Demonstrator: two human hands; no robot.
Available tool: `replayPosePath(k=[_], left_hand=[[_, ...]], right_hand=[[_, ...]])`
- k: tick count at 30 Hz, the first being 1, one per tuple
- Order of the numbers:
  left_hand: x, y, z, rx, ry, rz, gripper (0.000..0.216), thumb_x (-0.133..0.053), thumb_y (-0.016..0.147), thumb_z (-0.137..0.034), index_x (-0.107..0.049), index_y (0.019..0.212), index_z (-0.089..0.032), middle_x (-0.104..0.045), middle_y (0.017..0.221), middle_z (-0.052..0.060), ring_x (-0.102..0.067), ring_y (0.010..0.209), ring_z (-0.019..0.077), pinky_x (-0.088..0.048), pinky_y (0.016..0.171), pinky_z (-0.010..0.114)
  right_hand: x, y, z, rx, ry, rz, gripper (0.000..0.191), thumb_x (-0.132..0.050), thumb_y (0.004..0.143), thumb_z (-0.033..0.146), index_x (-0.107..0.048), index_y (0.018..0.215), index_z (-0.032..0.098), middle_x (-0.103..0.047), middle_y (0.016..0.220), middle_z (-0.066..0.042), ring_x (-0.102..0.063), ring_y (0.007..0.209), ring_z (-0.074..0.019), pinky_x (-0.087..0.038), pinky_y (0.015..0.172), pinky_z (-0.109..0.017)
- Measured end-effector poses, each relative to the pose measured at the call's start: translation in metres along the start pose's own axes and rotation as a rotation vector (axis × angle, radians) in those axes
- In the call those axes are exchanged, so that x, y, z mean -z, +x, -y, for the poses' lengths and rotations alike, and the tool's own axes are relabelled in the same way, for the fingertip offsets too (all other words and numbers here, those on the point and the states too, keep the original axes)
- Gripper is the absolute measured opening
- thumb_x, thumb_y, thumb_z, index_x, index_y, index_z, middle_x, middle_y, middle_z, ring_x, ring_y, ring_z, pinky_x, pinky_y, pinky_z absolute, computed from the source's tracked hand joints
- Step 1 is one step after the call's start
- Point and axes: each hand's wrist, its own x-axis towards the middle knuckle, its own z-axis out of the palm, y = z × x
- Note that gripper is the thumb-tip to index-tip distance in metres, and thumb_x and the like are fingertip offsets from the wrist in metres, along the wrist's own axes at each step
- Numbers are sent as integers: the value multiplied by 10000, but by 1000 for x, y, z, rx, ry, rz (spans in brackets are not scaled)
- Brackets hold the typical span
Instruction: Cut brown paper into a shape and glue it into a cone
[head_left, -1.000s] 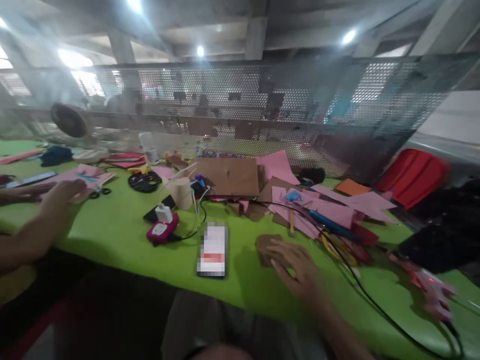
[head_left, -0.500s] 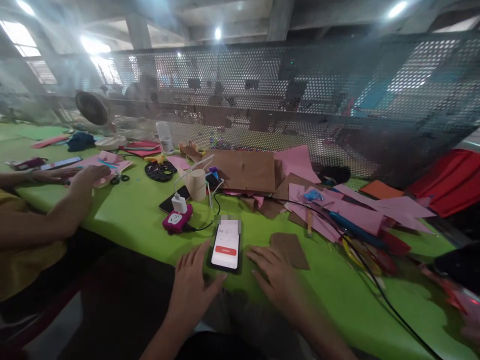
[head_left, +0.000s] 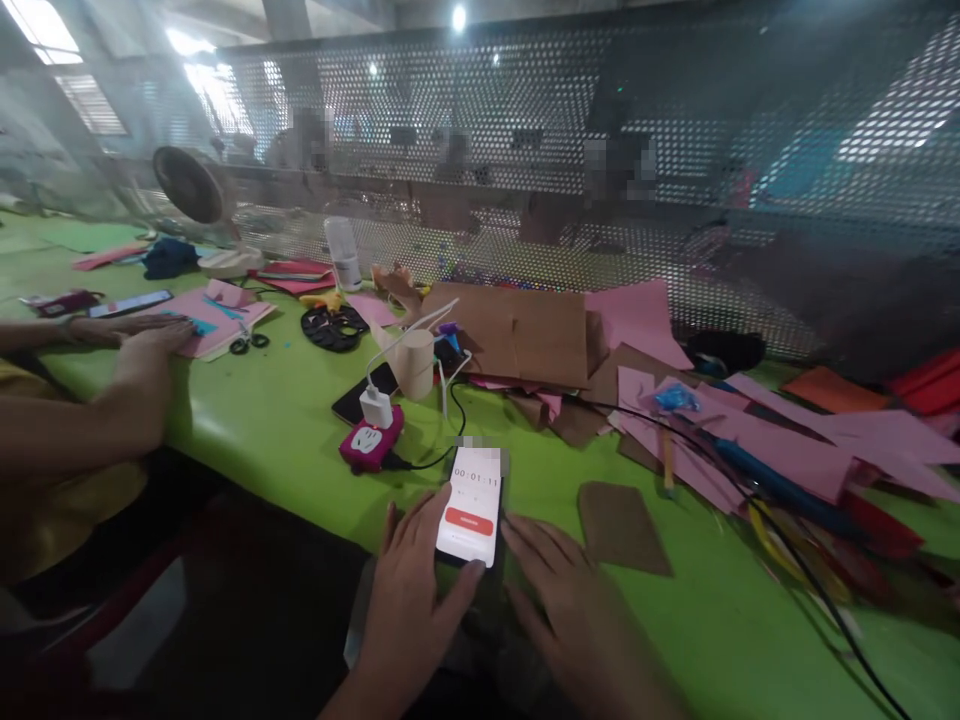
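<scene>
A phone [head_left: 474,505] with a lit white screen, a timer and a red button lies at the near edge of the green table [head_left: 285,420]. My left hand [head_left: 416,590] cups its left side and bottom corner, fingers curled against it. My right hand [head_left: 559,590] rests flat on the table just right of the phone, fingers stretched toward it. A brown paper square [head_left: 621,512] lies right of my right hand.
A pink power strip [head_left: 370,442] with a white charger, a paper cup [head_left: 415,363], brown card [head_left: 517,335], pink sheets [head_left: 780,450] and cables [head_left: 817,590] crowd the table. Another person's arms [head_left: 97,400] rest at the left by scissors [head_left: 249,342]. A perforated metal screen [head_left: 600,180] stands behind.
The view tipped down and closer. My left hand moved up against the phone's side and my right hand slid in next to it; the neighbour's arms stayed put.
</scene>
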Motion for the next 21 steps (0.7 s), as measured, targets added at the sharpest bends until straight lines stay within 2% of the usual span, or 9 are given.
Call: replayPosePath(k=[9,14,18,21], left_hand=[[12,-3,21,54,16,-61,533,-484,945,-348,-295,1437,-267,-514,1425,85,-444,1338,260,-218,1151,563],[11,-4,25,32,50,-57,542,-481,940,-331,-281,1440,-267,-509,1430,84,-435,1344,262,-232,1140,568],[6,-4,27,9,102,-64,687,-594,867,-356,-256,1454,-244,-507,1428,98,-430,1342,283,-238,1133,570],[3,-3,27,21,136,-73,772,-664,795,-297,-263,1453,-243,-512,1422,88,-439,1331,283,-230,1141,557]], right_hand=[[-13,8,30,16,4,73,605,-477,866,177,-414,1468,183,-414,1519,-55,-421,1345,-277,-397,1086,-496],[-17,9,24,52,35,72,604,-475,876,189,-394,1474,190,-412,1521,-60,-418,1348,-274,-387,1093,-497],[-19,9,16,76,64,74,662,-512,846,199,-352,1488,175,-436,1504,-84,-440,1326,-282,-412,1070,-491],[-19,11,15,42,70,66,739,-531,801,181,-305,1505,166,-472,1475,-105,-464,1294,-301,-416,1052,-523]])
